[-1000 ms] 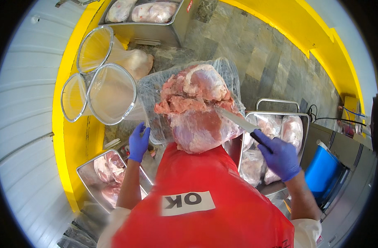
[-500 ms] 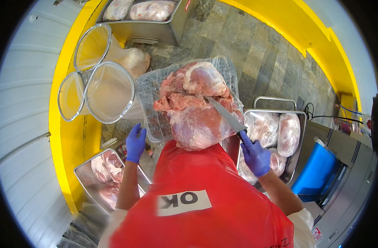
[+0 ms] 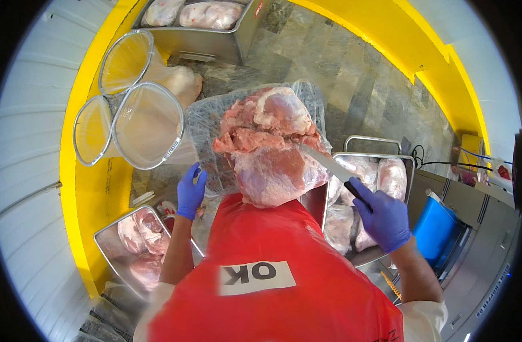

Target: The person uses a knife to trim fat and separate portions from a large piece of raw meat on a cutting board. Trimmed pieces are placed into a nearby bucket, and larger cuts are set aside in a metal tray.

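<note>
Your right hand (image 3: 386,219) grips the knife (image 3: 324,162) at the meat (image 3: 272,154); cut away from yourself. Your left hand (image 3: 189,191), curled on the board's (image 3: 207,122) edge, stays clear of the blade.

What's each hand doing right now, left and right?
Left hand: gripping the cutting board edge.
Right hand: closed on the knife, blade at the meat.

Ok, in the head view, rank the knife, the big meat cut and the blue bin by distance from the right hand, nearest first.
1. knife, gripped in the right hand.
2. blue bin, just beside it on the right.
3. big meat cut, to its left, at the blade's tip.
</note>
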A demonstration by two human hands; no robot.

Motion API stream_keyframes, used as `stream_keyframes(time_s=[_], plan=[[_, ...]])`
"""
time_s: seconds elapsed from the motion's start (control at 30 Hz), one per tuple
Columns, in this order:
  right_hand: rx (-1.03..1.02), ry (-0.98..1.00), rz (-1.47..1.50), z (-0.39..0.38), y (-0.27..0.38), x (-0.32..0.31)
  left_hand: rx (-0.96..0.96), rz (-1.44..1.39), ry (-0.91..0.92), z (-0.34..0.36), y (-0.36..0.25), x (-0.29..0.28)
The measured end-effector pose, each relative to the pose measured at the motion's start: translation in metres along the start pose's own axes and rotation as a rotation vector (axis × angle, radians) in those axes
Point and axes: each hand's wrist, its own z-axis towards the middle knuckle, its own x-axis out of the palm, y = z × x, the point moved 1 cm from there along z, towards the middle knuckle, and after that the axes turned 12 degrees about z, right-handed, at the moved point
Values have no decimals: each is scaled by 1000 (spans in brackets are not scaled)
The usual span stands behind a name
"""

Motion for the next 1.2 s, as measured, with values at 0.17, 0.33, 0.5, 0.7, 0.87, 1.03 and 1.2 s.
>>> stream_keyframes(time_s=[0.17, 0.33, 0.5, 0.7, 0.87, 1.03, 1.2], plan=[[-57, 143, -154, 52, 37, -48, -19, -92, 5, -3, 3, 10], [56, 515, -223, 141, 44, -94, -83, -136, -37, -18, 23, 8], [143, 604, -91, 162, 49, -113, -153, -156, -75, -33, 47, 7], [306, 594, -104, 152, 84, -124, -180, -188, -92, -43, 63, 8], [332, 604, -150, 151, 115, -128, -193, -245, -110, -38, 79, 21], [213, 676, -250, 167, 112, -122, -188, -270, -87, -32, 81, 21], [-7, 617, -238, 162, 79, -77, -174, -316, -144, -33, 88, 24]])
